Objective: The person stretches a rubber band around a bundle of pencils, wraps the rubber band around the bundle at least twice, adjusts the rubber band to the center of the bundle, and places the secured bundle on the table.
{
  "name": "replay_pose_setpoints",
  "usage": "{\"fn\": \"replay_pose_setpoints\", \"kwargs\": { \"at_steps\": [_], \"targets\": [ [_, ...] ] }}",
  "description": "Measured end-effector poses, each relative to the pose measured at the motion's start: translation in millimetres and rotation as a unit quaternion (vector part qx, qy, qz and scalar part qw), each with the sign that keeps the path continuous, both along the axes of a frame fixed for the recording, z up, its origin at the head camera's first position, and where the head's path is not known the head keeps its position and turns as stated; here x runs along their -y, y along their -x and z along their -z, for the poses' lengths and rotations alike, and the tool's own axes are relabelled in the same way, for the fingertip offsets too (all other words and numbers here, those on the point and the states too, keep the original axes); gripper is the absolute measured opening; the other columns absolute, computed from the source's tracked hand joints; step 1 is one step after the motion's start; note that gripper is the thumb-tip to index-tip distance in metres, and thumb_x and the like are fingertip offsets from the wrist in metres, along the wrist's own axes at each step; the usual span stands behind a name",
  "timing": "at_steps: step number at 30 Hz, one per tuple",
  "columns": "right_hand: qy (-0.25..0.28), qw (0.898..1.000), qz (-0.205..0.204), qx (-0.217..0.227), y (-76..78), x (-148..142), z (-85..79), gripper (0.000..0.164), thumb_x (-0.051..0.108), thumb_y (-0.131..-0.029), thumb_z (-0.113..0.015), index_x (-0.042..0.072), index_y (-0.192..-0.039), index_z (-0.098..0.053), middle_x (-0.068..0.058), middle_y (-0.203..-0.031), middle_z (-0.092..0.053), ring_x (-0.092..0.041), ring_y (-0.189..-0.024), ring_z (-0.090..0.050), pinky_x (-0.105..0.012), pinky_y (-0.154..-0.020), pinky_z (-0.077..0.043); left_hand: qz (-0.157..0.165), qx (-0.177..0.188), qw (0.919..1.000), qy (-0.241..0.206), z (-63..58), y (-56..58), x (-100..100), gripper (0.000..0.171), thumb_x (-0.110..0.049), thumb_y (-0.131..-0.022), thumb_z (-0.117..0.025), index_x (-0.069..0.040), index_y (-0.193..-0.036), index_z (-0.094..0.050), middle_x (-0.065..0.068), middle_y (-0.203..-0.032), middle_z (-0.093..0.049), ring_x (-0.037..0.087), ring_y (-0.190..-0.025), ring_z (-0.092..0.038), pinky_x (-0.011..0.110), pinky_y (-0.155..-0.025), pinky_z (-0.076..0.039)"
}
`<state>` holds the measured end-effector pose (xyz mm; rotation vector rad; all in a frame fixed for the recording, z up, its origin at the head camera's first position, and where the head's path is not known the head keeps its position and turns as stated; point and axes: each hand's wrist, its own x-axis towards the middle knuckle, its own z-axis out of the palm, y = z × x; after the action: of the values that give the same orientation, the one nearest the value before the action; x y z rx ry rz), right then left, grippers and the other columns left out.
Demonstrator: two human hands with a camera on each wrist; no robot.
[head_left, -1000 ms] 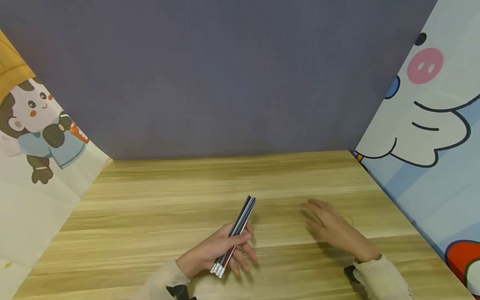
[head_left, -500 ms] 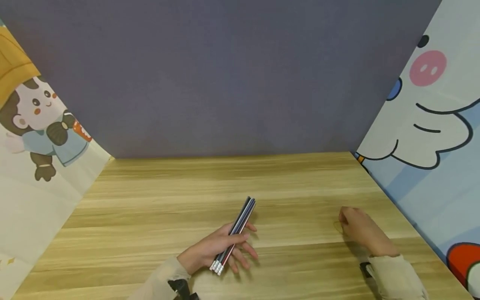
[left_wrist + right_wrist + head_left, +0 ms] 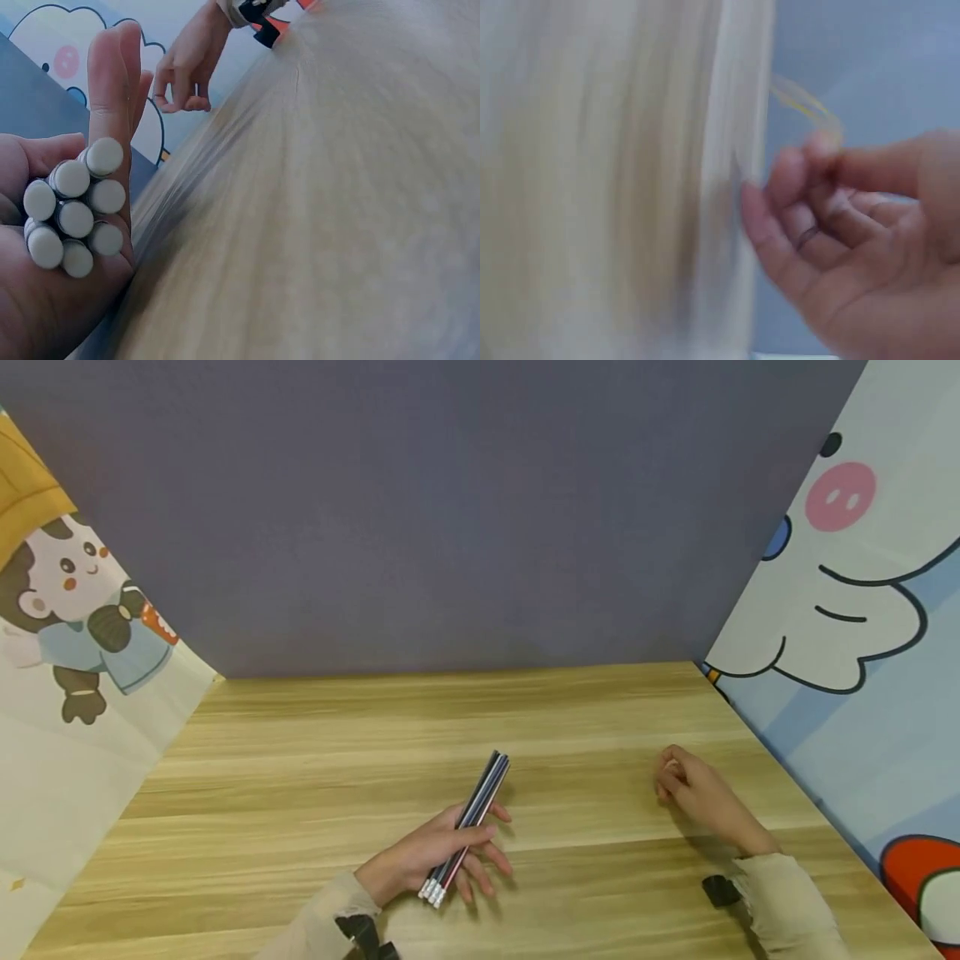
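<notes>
My left hand [image 3: 429, 853] holds a bundle of dark striped pencils [image 3: 484, 787] over the table, the thumb laid across them and the other fingers spread out beyond. The bundle slants away from me with its white erasers toward my wrist. Seen end-on in the left wrist view, several round erasers [image 3: 75, 219] sit packed together in the palm. Off to the right, my right hand [image 3: 701, 795] is held just over the table. Its thumb and forefinger pinch a thin yellow rubber band [image 3: 808, 105], which sticks out blurred beyond the fingertips in the right wrist view.
The wood-grain table [image 3: 300, 760] runs back to a dark grey panel [image 3: 465, 527]. Cartoon-printed walls stand at both sides, a child figure on the left wall [image 3: 82, 602] and a pink-snouted white figure on the right wall [image 3: 840, 577].
My right hand has moved right to the rubber band on the table, pinched it, then lifted it and shifted slightly back left. My left hand and the pencils have hardly moved.
</notes>
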<state>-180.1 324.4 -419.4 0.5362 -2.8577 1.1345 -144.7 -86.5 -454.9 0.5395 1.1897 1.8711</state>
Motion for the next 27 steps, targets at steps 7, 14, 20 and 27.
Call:
{"fn": "replay_pose_setpoints", "kwargs": {
  "at_steps": [7, 14, 20, 27],
  "targets": [
    [0.308, 0.942, -0.033, 0.129, 12.9, -3.2, 16.9, 0.028, 0.012, -0.106, -0.048, -0.011, -0.123, -0.048, -0.015, -0.096, -0.063, -0.024, -0.09, -0.066, -0.034, -0.084, -0.059, -0.011, -0.004, 0.9998, 0.015, 1.4, 0.6, 2.5, 0.048, -0.018, -0.108, -0.042, 0.0, -0.148, -0.023, 0.018, -0.103, -0.072, 0.019, -0.07, -0.073, 0.029, -0.049, -0.059],
    [0.537, 0.811, -0.082, 0.218, 13.6, 0.9, 27.8, 0.027, -0.002, -0.107, -0.036, 0.004, -0.126, -0.054, -0.009, -0.113, -0.064, -0.02, -0.093, -0.068, -0.034, -0.085, -0.06, -0.004, -0.008, 0.9998, 0.015, 0.4, 1.5, 1.9, 0.047, -0.018, -0.108, -0.042, 0.001, -0.147, -0.024, 0.018, -0.103, -0.072, 0.019, -0.069, -0.073, 0.028, -0.049, -0.059],
    [0.564, 0.781, -0.126, 0.239, 11.8, 4.4, 30.7, 0.034, -0.01, -0.105, -0.023, 0.008, -0.13, -0.038, -0.013, -0.139, -0.057, -0.015, -0.077, -0.067, -0.018, -0.05, -0.039, 0.004, -0.014, 0.9998, 0.012, -2.6, 1.4, 1.4, 0.045, -0.016, -0.108, -0.042, 0.002, -0.146, -0.024, 0.017, -0.103, -0.072, 0.018, -0.069, -0.073, 0.027, -0.049, -0.059],
    [0.527, 0.804, -0.133, 0.242, 11.8, 11.5, 27.0, 0.02, -0.005, -0.106, -0.035, 0.006, -0.11, -0.051, -0.013, -0.136, -0.061, -0.015, -0.073, -0.071, -0.015, -0.046, -0.042, 0.002, -0.013, 0.9999, 0.009, -2.1, -0.5, 1.8, 0.045, -0.016, -0.108, -0.042, 0.002, -0.145, -0.024, 0.017, -0.103, -0.072, 0.019, -0.069, -0.073, 0.028, -0.05, -0.059]
  ]
}}
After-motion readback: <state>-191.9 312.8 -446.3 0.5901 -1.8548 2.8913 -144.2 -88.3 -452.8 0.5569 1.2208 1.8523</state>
